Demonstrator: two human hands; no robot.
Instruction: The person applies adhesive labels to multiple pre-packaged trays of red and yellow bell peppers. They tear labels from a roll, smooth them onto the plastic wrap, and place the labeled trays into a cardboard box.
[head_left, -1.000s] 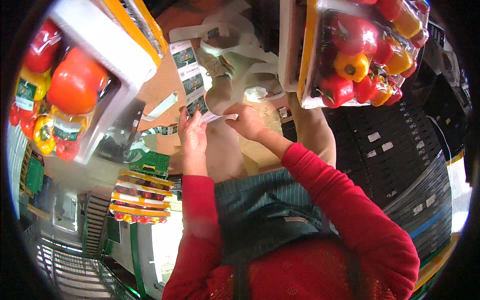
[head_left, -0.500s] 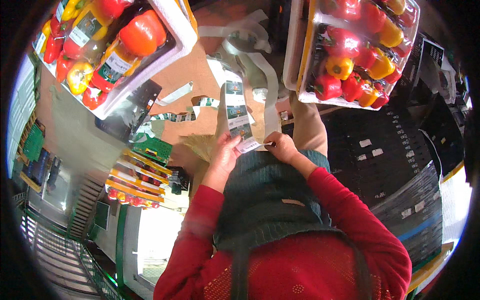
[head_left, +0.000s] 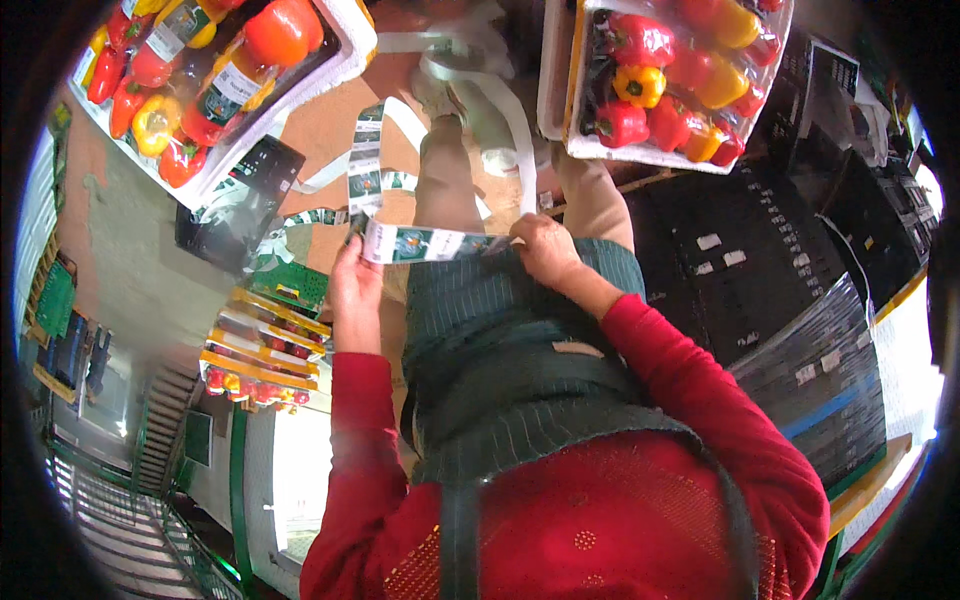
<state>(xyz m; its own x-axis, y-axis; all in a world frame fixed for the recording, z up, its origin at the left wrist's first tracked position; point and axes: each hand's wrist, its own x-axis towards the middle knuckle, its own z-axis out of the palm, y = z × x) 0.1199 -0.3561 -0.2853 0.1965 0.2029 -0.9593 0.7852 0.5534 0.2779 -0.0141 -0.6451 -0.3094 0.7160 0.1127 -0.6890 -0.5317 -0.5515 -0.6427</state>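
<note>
A strip of printed labels [head_left: 425, 245] is stretched across in front of my apron. Its left part is pinched in my left hand [head_left: 355, 295], the fingers closed at its edge, and from there more labels run up and over in a loop. At the other end my right hand [head_left: 548, 250] grips the strip between closed fingers. A white backing ribbon [head_left: 522, 150] rises from near my right hand and curls away over the floor.
At the upper left stands a white crate [head_left: 345, 62] of bagged red and yellow peppers; another pepper crate [head_left: 553, 80] is at the upper right. Stacked crates [head_left: 262, 350] are on the left, black trays [head_left: 725, 280] on the right. Loose label strips [head_left: 318, 216] litter the floor.
My left hand has moved left, away from my right hand. The label strip that hung ahead of my left hand is now drawn out sideways between both hands and loops up on the left.
</note>
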